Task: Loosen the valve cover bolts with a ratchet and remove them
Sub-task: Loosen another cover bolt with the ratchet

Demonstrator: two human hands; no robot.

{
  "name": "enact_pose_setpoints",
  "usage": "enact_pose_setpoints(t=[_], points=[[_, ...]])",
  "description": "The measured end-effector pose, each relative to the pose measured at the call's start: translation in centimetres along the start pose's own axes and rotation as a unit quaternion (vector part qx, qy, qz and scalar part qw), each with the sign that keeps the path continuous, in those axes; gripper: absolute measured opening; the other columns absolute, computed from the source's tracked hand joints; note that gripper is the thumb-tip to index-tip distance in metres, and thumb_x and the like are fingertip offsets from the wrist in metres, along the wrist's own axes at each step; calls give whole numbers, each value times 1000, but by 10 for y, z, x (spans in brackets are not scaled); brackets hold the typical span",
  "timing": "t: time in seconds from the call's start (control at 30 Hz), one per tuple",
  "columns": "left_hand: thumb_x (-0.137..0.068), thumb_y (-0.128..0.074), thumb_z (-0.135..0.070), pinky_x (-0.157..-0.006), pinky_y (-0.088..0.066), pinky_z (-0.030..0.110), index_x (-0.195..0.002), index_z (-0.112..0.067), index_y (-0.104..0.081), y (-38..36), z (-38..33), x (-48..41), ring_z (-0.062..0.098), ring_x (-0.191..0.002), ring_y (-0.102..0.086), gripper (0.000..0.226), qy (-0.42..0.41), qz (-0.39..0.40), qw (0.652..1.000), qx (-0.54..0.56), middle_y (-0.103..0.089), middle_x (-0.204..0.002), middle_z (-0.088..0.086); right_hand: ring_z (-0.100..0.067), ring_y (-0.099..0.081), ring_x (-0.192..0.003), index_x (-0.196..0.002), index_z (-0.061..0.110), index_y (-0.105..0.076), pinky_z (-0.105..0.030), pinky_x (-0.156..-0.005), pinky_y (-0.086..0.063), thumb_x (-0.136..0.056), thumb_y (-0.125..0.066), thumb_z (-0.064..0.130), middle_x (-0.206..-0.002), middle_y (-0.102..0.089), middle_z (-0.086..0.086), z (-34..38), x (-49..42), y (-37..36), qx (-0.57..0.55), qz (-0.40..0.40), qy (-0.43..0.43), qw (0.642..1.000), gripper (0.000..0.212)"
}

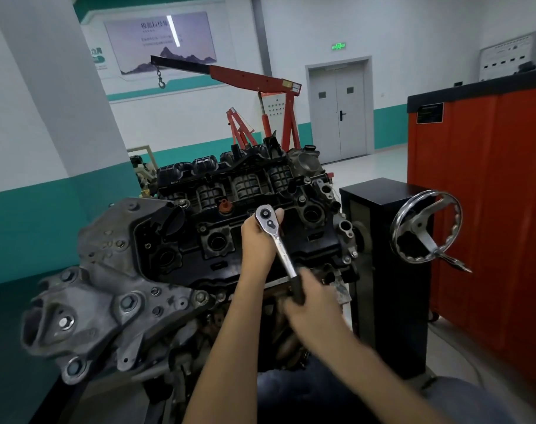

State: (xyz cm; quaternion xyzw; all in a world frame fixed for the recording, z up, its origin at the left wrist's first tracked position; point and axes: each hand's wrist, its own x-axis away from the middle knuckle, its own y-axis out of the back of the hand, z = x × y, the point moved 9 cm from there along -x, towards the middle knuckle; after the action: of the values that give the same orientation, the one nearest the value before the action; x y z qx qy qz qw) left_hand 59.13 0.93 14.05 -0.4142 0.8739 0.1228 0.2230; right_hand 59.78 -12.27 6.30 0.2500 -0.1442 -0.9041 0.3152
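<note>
A chrome ratchet point(277, 240) with a black grip stands on the black valve cover point(217, 240) of an engine held on a stand. Its round head sits near the cover's middle, above a bolt I cannot see. My left hand point(259, 237) is curled round the ratchet head, thumb beside it. My right hand point(309, 301) grips the black handle end, toward me and to the right. A small bolt head point(202, 229) shows on the cover to the left of the hands. The socket under the head is hidden by my left hand.
The grey engine bracket point(107, 301) juts out at the left. A black stand column point(386, 270) with a chrome handwheel point(425, 229) is at the right, with an orange cabinet point(486, 203) behind. A red engine hoist point(260, 96) stands at the back.
</note>
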Motion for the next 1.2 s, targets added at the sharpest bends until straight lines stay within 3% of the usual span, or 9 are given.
enact_pose_setpoints(t=[0.13, 0.3, 0.4, 0.5, 0.6, 0.7, 0.93, 1.1, 1.2], points=[[-93, -59, -4, -49, -28, 11, -67, -16, -22, 4, 2, -4, 4, -49, -21, 47, 18, -16, 1000, 13, -20, -62, -4, -12, -46, -53, -89, 18, -45, -19, -48, -40, -84, -52, 7, -70, -49, -3, 10, 1, -41, -95, 2, -14, 995, 14], [-94, -60, -9, -60, -29, 24, -55, -25, -31, -3, 0, -4, 7, -56, -29, 51, -2, 50, 998, -28, -31, -53, -13, -23, -52, -58, -89, 19, -51, -33, -55, -45, -82, -58, 3, -68, -53, -5, -1, -24, 36, 121, 83, 66, 987, 19], [-93, -55, -2, -58, -34, 19, -53, -31, -56, -7, -7, -4, -2, -52, -41, 49, -23, 61, 996, -66, -49, -49, -16, -13, -54, -57, -92, 29, -49, -21, -49, -41, -87, -60, 9, -66, -51, 8, 13, -67, 90, 331, 119, 128, 927, 23], [-92, -53, -2, -52, -31, 17, -63, -32, -67, 0, -9, -1, 1, -52, -38, 44, -22, 22, 999, -45, -49, -53, -14, -13, -43, -58, -101, 25, -52, -27, -55, -34, -89, -58, 17, -64, -40, 10, 41, -89, 102, 439, 74, 196, 874, 15], [-94, -56, -3, -61, -33, 24, -51, -30, -57, 5, -4, 2, 8, -63, -40, 50, -20, -21, 1000, -9, -48, -60, -10, -22, -49, -62, -99, 23, -48, -28, -56, -38, -86, -60, 17, -69, -45, 2, 19, -65, 84, 362, 34, 145, 920, 19], [-95, -59, -3, -60, -33, 20, -58, -23, -42, -2, -3, 4, 5, -62, -35, 45, -12, -50, 999, 1, -40, -58, -10, -29, -57, -64, -90, 23, -45, -33, -56, -44, -84, -60, 12, -71, -55, -9, -13, -20, 41, 143, 13, 41, 989, 20], [-94, -61, -8, -57, -24, 26, -62, -21, -27, -1, -4, 0, 9, -59, -23, 49, -13, -19, 999, -40, -25, -60, -4, 1, -53, -51, -89, 22, -46, -8, -45, -37, -83, -54, 3, -62, -49, 1, 1, 0, -34, -87, -24, -5, 996, 21], [-93, -59, -5, -60, -36, 19, -50, -30, -52, -4, -3, -6, -1, -55, -39, 50, -21, 30, 998, -59, -45, -50, -16, -15, -53, -55, -103, 23, -53, -24, -52, -46, -85, -58, 5, -72, -56, -5, -8, -31, 45, 133, 95, 69, 984, 27], [-91, -53, -3, -54, -33, 19, -58, -30, -64, -8, -10, -5, -1, -48, -40, 44, -31, 39, 995, -88, -50, -46, -16, -11, -54, -59, -101, 24, -52, -21, -54, -41, -90, -59, 12, -69, -50, 6, 14, -72, 97, 345, 122, 140, 920, 18]])
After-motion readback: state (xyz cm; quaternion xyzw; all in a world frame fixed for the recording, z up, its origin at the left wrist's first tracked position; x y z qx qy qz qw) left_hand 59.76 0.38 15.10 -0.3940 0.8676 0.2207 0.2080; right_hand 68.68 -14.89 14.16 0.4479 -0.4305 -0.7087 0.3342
